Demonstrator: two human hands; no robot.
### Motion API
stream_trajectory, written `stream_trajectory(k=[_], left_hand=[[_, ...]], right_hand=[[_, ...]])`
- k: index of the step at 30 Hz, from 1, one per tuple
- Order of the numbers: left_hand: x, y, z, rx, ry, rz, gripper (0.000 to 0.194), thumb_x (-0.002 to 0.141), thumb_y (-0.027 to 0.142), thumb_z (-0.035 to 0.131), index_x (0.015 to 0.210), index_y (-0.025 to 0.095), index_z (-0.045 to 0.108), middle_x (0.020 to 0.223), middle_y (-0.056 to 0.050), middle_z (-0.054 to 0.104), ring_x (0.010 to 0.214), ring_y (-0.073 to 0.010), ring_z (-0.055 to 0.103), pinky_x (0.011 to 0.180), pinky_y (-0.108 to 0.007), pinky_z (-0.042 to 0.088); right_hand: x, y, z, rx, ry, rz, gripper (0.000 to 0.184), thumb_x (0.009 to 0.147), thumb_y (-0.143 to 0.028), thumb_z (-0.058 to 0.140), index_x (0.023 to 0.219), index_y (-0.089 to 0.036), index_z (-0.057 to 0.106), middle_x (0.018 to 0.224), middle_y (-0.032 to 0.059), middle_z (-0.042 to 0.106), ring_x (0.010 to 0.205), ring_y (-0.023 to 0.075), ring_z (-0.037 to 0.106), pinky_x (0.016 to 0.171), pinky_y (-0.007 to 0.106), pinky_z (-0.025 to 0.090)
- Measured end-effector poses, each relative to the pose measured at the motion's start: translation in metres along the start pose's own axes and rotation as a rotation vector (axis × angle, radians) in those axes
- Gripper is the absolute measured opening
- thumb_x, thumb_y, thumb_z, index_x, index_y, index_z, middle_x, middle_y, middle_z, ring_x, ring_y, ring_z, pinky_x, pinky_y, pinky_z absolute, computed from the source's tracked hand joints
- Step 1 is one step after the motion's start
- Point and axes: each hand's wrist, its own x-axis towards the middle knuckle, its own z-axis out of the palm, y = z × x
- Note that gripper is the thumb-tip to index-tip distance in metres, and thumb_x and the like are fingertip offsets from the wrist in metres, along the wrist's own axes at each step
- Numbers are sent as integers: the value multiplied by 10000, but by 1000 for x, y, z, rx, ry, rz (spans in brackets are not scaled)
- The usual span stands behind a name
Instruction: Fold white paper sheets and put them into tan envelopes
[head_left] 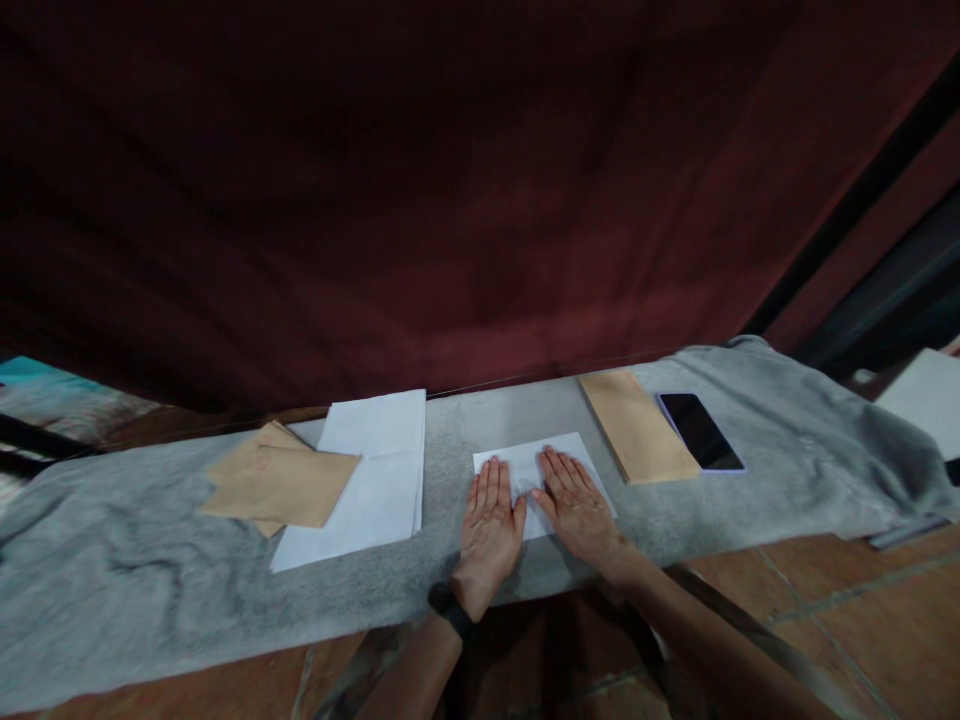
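A white sheet of paper point(536, 523), which looks folded, lies flat in front of me on the grey cloth. My left hand point(491, 520) presses down on its left part, fingers stretched out. On the right part rests my right hand point(577, 500), also flat with its fingers extended. The two thumbs nearly meet over the middle of the paper. Much of the sheet is hidden under both palms. Neither hand grips anything.
Left of my hands is a stack of white paper point(379, 470), partly covered by several brown envelopes point(292, 485). To the right lie a stack of brown envelopes point(637, 425) and a phone point(701, 430). Grey cloth point(450, 420) covers the narrow surface; a dark red curtain point(480, 250) hangs behind.
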Motion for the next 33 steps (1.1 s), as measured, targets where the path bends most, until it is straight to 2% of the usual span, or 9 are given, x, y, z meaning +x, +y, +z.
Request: stream_trajectory(k=[9,16,23,28,33], left_hand=[[-7,-9,-3,18,48,-75,607,1017,336,371,1567,94,289,1603,-191,360,1511,-284,288,1208,-512,316],[-11,-15,-5,41,39,-103,594,1018,344,360,1546,74,335,1586,-194,390,1500,-286,315,1215,-502,306],[-10,-17,-8,30,50,-129,582,1004,318,373,1546,106,350,1572,-177,423,1501,-289,313,1217,-537,290],[-3,1,-11,15,97,-116,586,994,248,355,1556,88,313,1595,-182,383,1526,-291,242,1234,-542,255],[3,33,-2,-54,30,16,608,989,220,359,1568,68,256,1620,-170,340,1531,-257,230,1245,-489,272]], right_hand=[[-8,15,-9,-73,-41,24,588,1058,-396,382,1542,-63,358,1560,191,412,1452,294,400,1187,471,347],[-13,24,-13,-96,-35,51,611,1056,-406,392,1552,-56,331,1560,197,405,1448,286,407,1180,463,359],[-16,28,-15,-126,-14,44,612,1054,-410,404,1544,-48,341,1552,199,422,1440,291,418,1175,461,357],[-16,25,-15,-115,-19,70,612,1054,-413,398,1560,-77,321,1552,190,427,1428,288,438,1175,460,349],[-17,25,-12,-96,-17,85,601,1053,-402,384,1561,-87,323,1555,182,431,1427,287,436,1174,462,345]])
